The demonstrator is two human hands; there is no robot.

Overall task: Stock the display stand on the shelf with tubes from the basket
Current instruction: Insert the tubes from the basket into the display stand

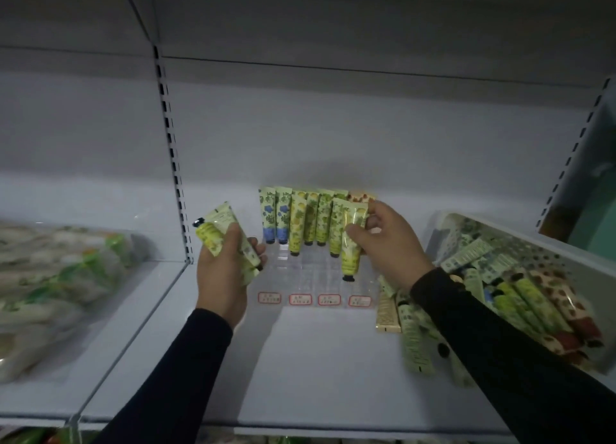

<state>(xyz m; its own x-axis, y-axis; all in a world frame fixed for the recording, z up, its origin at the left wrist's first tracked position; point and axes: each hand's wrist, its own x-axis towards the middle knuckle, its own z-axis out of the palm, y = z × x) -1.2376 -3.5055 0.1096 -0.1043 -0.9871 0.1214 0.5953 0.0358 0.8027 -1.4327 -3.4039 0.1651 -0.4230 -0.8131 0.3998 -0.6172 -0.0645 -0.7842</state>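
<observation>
Hands pinch tubes, right hand (pixel 383 240) over display stand (pixel 316 277), left hand (pixel 226 263) beside it, basket (pixel 520 230) rightward.

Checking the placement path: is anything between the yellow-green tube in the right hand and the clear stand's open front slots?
Nothing visible: the yellow-green tube in the right hand hangs cap-down over the clear display stand, its front slots empty.

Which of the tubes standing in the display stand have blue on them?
The two tubes at the far left of the stand: both show blue flowers and a blue lower band. The others beside them are yellow-green, and one at the right end is orange-patterned.
</observation>
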